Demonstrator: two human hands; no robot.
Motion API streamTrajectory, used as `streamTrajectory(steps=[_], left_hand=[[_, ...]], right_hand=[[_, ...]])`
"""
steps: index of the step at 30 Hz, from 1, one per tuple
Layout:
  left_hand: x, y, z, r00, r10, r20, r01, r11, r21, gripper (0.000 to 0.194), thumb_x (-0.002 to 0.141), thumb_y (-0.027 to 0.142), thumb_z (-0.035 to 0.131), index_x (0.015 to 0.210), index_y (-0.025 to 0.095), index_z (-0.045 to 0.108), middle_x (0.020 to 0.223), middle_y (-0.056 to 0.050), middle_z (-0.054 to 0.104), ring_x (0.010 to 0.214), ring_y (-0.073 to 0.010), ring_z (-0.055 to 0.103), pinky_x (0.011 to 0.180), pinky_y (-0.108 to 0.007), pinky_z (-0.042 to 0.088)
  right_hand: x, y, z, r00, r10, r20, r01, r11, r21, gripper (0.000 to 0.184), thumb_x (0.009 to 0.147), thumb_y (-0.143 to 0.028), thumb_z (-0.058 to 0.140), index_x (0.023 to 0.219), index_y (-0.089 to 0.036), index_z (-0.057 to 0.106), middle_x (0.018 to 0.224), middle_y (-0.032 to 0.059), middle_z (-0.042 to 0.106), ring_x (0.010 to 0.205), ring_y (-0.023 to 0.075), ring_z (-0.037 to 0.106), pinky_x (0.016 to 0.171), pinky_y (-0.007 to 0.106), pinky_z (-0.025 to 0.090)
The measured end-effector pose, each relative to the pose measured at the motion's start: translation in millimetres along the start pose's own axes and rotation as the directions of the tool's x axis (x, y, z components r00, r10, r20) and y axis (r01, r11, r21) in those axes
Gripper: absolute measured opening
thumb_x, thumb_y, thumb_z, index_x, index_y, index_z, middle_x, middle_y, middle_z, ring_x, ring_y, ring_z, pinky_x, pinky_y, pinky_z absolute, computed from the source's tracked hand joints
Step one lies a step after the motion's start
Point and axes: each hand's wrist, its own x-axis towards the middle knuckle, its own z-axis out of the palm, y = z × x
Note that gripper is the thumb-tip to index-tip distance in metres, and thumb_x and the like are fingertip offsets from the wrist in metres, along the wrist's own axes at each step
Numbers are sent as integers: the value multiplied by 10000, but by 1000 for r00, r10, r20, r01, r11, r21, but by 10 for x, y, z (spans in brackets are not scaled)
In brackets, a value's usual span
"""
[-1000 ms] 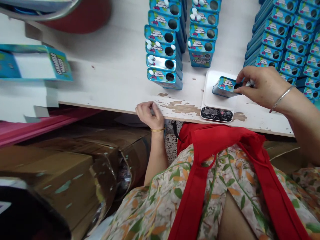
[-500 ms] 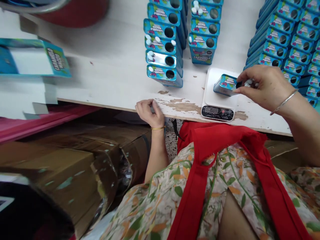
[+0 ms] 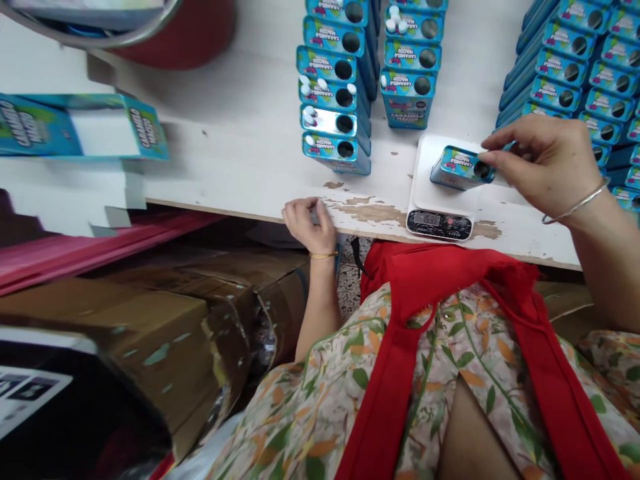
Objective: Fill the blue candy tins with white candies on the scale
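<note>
A blue candy tin [image 3: 457,168] stands on a white kitchen scale [image 3: 420,190], its round top hole uncovered. My right hand [image 3: 553,163] is at the tin's right end, thumb and forefinger close together by its rim. Whatever lies behind the curled fingers is hidden. My left hand [image 3: 311,225] rests at the table's front edge, fingers loosely curled and holding nothing. Left of the scale runs a row of similar tins [image 3: 330,147], some with white candies [image 3: 310,117] on their lids. Behind the scale, a shorter row of tins [image 3: 407,110] has a few candies on top.
Many more open tins [image 3: 565,70] are packed at the right. On the left lies an open blue printed box [image 3: 150,130], with a red metal-rimmed basin [image 3: 195,40] behind it. Cardboard boxes [image 3: 150,320] and a pink sheet [image 3: 100,247] sit below the table edge.
My right hand has drawn back slightly from the tin's hole, and the candies seen in its fingers no longer show. The view has shifted a little; my left hand stays at the edge.
</note>
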Motion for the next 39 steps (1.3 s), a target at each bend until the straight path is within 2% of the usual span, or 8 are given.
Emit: streamTrajectory(steps=[3, 6, 10, 17, 29, 32, 36, 39], left_hand=[[-30, 239, -41, 979, 168, 117, -157, 983, -95, 341, 968, 478, 492, 1037, 165, 608, 973, -121, 624, 968, -246, 563, 898, -408, 431], [-102, 601, 11, 849, 441, 292, -399, 896, -195, 411, 904, 561, 594, 1091, 196, 622, 979, -98, 655, 946, -247, 581, 855, -394, 410], [-169, 1025, 181, 622, 724, 299, -667, 689, -284, 415, 898, 606, 599, 1019, 212, 644, 926, -67, 684, 863, -219, 578, 806, -382, 349], [-134, 1169, 296, 521, 802, 294, -781, 586, -215, 443, 940, 620, 518, 833, 201, 615, 752, -30, 624, 753, -199, 496, 801, -378, 279], [-154, 1381, 430, 598, 744, 297, -728, 660, -188, 400, 948, 550, 554, 791, 185, 598, 737, -33, 613, 776, -199, 507, 790, -374, 279], [-49, 1427, 404, 629, 733, 258, -679, 680, -276, 404, 930, 581, 571, 961, 181, 615, 852, -56, 651, 830, -204, 556, 793, -366, 341], [359, 1611, 450, 770, 628, 115, -547, 741, -389, 672, 903, 637, 574, 1371, 178, 423, 1232, -151, 605, 1144, -261, 572, 925, -399, 443], [691, 1836, 600, 735, 656, 171, -513, 703, -493, 821, 895, 692, 535, 1484, 184, 269, 1396, -179, 518, 1284, -279, 521, 1011, -423, 453]], right_hand=[[-30, 53, -23, 988, 143, -53, -112, 917, 383, 156, 776, -342, 744, 726, -216, 666, 662, 43, 578, 580, 138, 454, 566, 339, 311], [-109, 175, -39, 944, 325, 56, -274, 679, 681, 183, 712, -313, 770, 736, -218, 615, 765, 49, 584, 596, 118, 431, 521, 313, 257], [-282, 396, -13, 885, 427, 187, -406, 509, 759, 208, 629, -151, 747, 810, -211, 662, 786, 49, 566, 621, 109, 443, 508, 294, 278], [-556, 654, 30, 856, 456, 244, -439, 390, 810, 280, 668, -203, 827, 902, -158, 679, 714, 33, 607, 482, 82, 467, 432, 232, 248], [-557, 643, 300, 873, 386, 297, -457, 435, 776, 415, 721, -480, 845, 851, -130, 663, 609, 14, 591, 418, 63, 460, 376, 184, 208], [-566, 647, 434, 869, 390, 304, -450, 372, 812, 476, 654, -509, 879, 845, -131, 663, 604, 2, 590, 403, 59, 446, 357, 180, 185], [-538, 623, 572, 857, 410, 313, -431, 234, 872, 511, 586, -504, 911, 838, -133, 664, 615, -12, 588, 395, 60, 451, 338, 175, 183], [-492, 602, 651, 859, 418, 297, -389, 152, 909, 529, 578, -523, 907, 829, -129, 656, 618, -10, 587, 396, 66, 459, 317, 174, 185]])
